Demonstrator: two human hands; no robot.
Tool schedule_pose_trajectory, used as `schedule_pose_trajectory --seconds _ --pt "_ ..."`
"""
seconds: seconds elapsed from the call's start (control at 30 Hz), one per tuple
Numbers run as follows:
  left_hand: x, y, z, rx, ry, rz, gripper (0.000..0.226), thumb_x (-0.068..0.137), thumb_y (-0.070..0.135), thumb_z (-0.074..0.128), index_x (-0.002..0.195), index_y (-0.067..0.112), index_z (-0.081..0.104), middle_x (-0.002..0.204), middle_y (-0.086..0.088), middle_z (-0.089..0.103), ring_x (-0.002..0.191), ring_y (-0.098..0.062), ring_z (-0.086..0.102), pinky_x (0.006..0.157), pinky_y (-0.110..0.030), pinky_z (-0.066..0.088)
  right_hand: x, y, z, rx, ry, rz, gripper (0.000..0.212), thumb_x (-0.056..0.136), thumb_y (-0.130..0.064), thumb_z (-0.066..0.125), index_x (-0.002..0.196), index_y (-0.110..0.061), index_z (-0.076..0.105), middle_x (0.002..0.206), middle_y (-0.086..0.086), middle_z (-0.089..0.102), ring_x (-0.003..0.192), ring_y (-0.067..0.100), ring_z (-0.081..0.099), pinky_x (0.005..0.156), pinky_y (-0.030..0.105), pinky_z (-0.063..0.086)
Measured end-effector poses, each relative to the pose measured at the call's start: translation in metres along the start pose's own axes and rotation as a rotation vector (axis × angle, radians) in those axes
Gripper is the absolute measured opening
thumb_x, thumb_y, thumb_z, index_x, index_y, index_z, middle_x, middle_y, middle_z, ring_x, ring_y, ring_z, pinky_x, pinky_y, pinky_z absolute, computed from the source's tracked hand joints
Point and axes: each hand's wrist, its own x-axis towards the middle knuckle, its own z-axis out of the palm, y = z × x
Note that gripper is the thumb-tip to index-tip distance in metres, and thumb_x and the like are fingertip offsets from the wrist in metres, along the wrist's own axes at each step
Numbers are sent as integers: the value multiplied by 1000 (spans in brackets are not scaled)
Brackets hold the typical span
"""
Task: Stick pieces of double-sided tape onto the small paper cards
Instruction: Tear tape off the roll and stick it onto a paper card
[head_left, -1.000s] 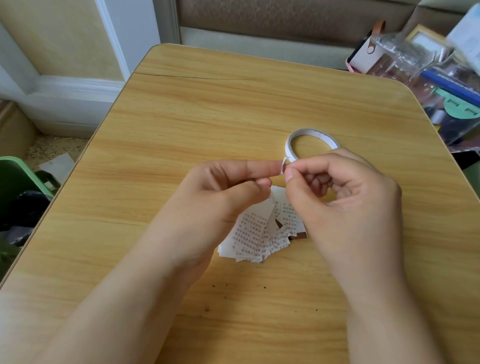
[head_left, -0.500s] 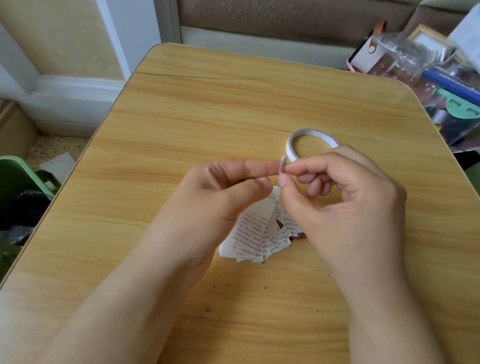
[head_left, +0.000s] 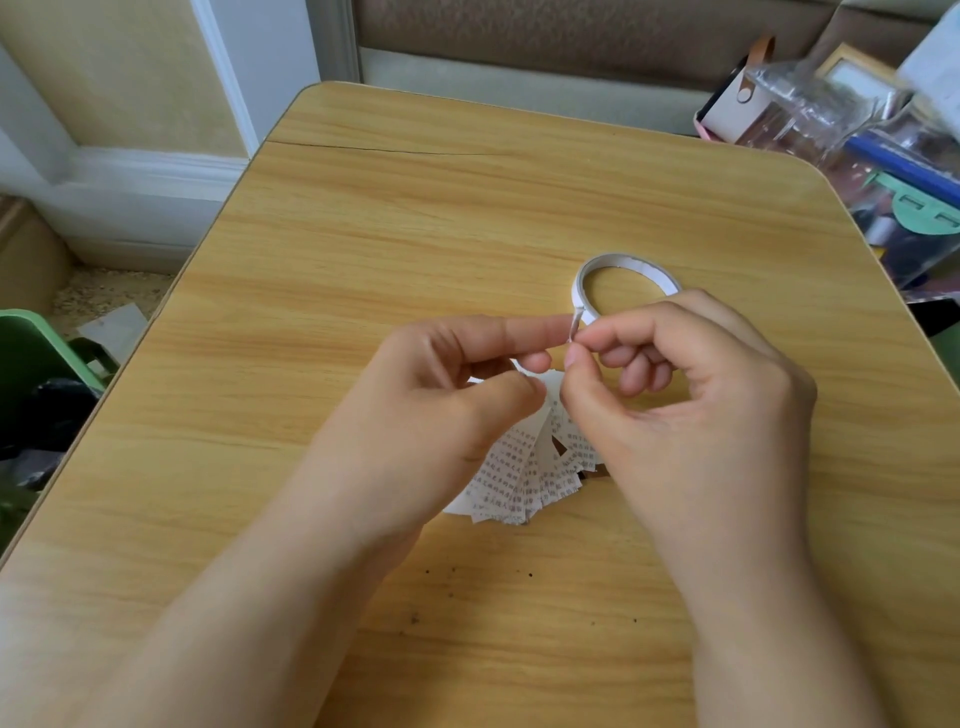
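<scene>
Paper cards (head_left: 519, 470) fanned in a pile on the wooden table (head_left: 467, 218), under both hands | left hand (head_left: 447, 395) and right hand (head_left: 691, 395) meet above them, fingertips pinching a small tape piece (head_left: 573, 331) between them | tape roll (head_left: 623, 275) lies flat just beyond, partly behind right hand

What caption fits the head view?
Both hands pinch a tape end beside the tape roll, above fanned paper cards.

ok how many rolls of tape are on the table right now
1. The tape roll lies on the table just beyond the right hand, which hides its near edge. None other shows.
</scene>
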Motion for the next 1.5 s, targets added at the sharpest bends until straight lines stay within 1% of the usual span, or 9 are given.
schedule_pose_trajectory --seconds 0.1,0.4,0.5,0.6,0.73,0.87,1.17,1.4,1.5 --pt "0 1 1 28 9 0 32 70 13 59 91 30 76 98 -12 67 86 -18 52 81 -30 39 0 0 1 -1 5 4 6 74 -7 70 70 -11 67 66 -1 55 60 7 45 62 12 38" --pt "-1 1 5 67 19 -8 43 66 10 55 98 32 75 81 4 61 77 -20 46 73 -35 34 1 -1 1 4 12 -15 7 72 -7 66 67 -11 63 68 -7 51 60 8 43 64 9 36" --pt "0 0 3 57 2 -4 44 67 8 54 99 29 75 80 4 62 78 -19 49 75 -26 38 1 -1 1 51 -7 5 7 71 -7 65 66 -11 62 68 -8 51 60 8 45 64 10 37" --pt "0 -1 1 -2 -30 -11 42 68 7 53 97 28 75 75 14 66 79 -2 57 71 -8 41 2 0 0 160 -47 61 6 71 -5 65 67 -8 62 70 -5 56 61 12 48 62 15 40" --pt "1 0 0 -92 -60 -30 36 71 4 56 97 20 75 85 9 72 96 -5 64 95 -23 43 3 1 -1 293 -98 145 4 71 -7 63 67 -9 62 73 -8 60 62 16 49 61 21 42" --pt "1 0 -1 -135 -47 -59 29 72 10 60 94 19 77 77 11 71 80 -3 57 85 -25 38 4 0 -1 388 -131 208 2 70 -15 61 67 -14 61 72 -8 62 62 17 50 62 22 42" --pt "2 -2 -1 -122 -17 -65 23 72 15 61 88 22 78 86 1 73 79 -7 54 83 -26 38 3 2 0 499 -162 275 3 67 -17 60 64 -17 61 66 7 58 62 23 51 60 25 41" --pt "3 -3 0 -106 2 -63 22 71 16 60 84 22 78 81 8 72 73 2 57 75 -18 39 4 5 1 548 -171 350 5 63 -20 59 64 -15 60 63 5 59 58 11 48 56 18 37" --pt "4 -4 -1 -74 34 -74 23 71 17 60 84 25 78 81 12 72 73 3 56 77 -20 38 5 6 0 592 -162 409 7 64 -10 61 61 -16 60 59 -4 58 55 6 47 54 15 37"
